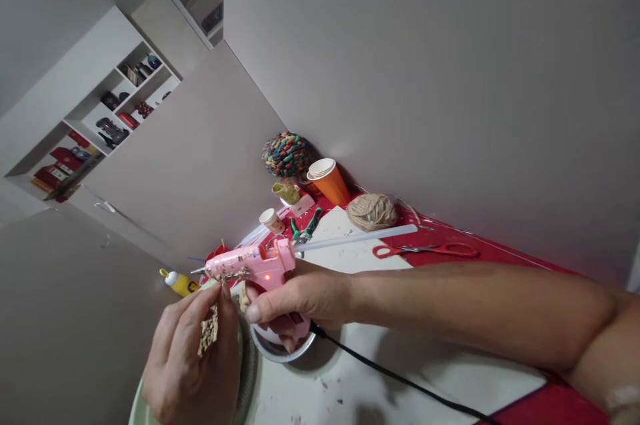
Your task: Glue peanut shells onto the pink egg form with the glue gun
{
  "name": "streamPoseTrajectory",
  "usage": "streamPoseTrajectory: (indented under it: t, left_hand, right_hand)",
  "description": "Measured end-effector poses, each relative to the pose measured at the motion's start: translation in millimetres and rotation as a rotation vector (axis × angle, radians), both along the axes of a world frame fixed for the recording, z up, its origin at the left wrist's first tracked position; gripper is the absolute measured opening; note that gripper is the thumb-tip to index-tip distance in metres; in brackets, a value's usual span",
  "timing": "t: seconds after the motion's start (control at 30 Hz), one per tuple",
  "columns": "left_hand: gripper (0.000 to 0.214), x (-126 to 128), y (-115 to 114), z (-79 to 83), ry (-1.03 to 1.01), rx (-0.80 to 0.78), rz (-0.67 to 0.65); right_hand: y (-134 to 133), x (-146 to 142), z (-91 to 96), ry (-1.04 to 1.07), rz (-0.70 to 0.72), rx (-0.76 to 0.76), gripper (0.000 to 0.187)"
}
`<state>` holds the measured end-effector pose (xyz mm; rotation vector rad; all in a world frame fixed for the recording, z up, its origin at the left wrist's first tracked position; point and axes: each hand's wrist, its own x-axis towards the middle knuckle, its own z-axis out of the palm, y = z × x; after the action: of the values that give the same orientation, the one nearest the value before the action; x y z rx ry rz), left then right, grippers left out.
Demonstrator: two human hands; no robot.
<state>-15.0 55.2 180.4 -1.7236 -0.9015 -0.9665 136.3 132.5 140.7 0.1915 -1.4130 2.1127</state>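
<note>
Head view. The right hand [300,298] has its grip closed around the handle of a pink glue gun [255,266], with the gun body just above the knuckles. The left hand [193,365] has its grip pinched on a tan crumbly piece [209,330], just below the nozzle.

The white tabletop [400,371] carries a red cloth [540,405], red scissors [425,250], a twine ball [371,211] and an orange cup [327,181]. A grey wall [425,78] and a shelf unit [95,118] stand behind.

The gun's long axis runs almost level across the picture. Its nozzle points left and a clear glue stick [355,238] juts out to the right.
</note>
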Motion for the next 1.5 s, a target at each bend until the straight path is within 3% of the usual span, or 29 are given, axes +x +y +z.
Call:
streamPoseTrajectory:
  t: [0.3, 0.7, 1.0, 1.2, 1.37, 1.5]
  left_hand:
    - [0.018, 2.7, -7.6, 2.2, -0.154, -0.001, 0.06]
    - [0.015, 5.7, -6.9, 4.8, -0.092, -0.059, 0.018]
    - [0.008, 13.7, -7.7, 3.1, -0.128, -0.052, 0.093]
    - [0.012, 13.0, -11.8, -7.9, -0.165, -0.068, 0.066]
    - [0.022, 3.9, -19.0, -12.0, 0.002, -0.14, -0.126]
    - [0.018, 22.5, -17.7, -12.0, -0.17, -0.078, -0.023]
  right_hand:
    - [0.6, -0.7, -2.3, 0.031, -0.02, 0.02, 0.032]
    - [3.3, 3.0, -3.7, -0.037, -0.02, 0.137, 0.03]
    - [4.1, 6.9, -3.0, -0.059, 0.009, 0.215, 0.032]
    - [2.5, 7.9, -0.6, -0.066, -0.035, 0.203, 0.032]
    - [2.9, 8.5, 0.4, -0.042, -0.074, 0.155, 0.031]
    - [1.5, 9.9, 0.8, -0.066, -0.096, 0.174, 0.025]
